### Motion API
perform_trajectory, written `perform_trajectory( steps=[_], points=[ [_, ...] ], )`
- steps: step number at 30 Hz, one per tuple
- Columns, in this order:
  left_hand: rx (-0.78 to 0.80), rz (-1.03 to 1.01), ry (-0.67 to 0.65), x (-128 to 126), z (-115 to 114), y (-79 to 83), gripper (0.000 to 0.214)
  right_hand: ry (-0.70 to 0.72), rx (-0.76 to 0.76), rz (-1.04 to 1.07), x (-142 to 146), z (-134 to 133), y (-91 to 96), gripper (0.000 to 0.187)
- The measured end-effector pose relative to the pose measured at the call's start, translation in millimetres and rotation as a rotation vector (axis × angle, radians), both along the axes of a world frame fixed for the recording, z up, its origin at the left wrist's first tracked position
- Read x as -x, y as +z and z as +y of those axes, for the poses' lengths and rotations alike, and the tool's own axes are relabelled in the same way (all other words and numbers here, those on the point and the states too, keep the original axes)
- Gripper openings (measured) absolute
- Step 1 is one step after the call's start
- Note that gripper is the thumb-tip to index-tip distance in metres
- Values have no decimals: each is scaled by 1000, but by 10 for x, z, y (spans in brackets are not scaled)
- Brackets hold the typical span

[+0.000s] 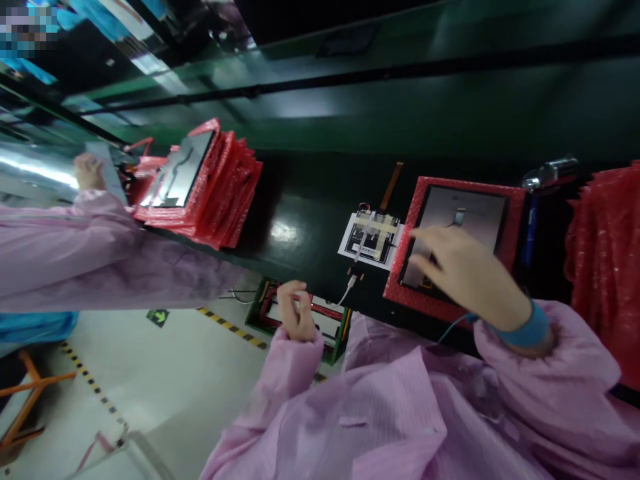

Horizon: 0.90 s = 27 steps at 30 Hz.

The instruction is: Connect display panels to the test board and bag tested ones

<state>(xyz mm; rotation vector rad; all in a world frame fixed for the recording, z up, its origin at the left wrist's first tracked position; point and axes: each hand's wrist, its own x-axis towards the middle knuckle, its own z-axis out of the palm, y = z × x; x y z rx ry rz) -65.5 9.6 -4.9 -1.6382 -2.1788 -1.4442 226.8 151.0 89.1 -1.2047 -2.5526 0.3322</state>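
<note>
My right hand [455, 273] hovers over, or just touches, a dark flat display panel [465, 210], its thumb and fingers apart. Under the panel lies a red bubble-wrap sheet [513, 220]. Loosely curled, my left hand [296, 312] is in front of the table edge, and nothing shows in it. Between the hands, a circuit board [370, 237] with tape strips rests on a white pad [347, 243]. An orange flex cable [393, 185] extends from its far side. A white cable [349, 290] connects near its front.
Left on the dark table [300, 193] is a stack of red bubble-wrap pouches [225, 193] topped by another panel [185, 170]. A co-worker's hand [90, 172] is beyond it. More red wrap [607, 260], a blue pen [531, 230] and a green-framed crate [260, 313] are nearby.
</note>
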Motion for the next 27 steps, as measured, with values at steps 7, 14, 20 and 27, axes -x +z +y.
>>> perform_trajectory(
  steps=[7, 14, 20, 27],
  points=[
    [703, 77, -616, -165, 1965, 796, 38, -609, 23, 38, -305, 494, -548, 43],
    [892, 149, -722, -534, 2804, 521, 31, -424, 175, 486, -186, 518, -695, 33],
    [731, -454, -993, -509, 2839, 466, 34, -251, 408, 702, -85, 394, -541, 41],
    [360, -618, -1088, -605, 2768, 411, 47, -136, 516, 647, -55, 392, -509, 28]
  ],
)
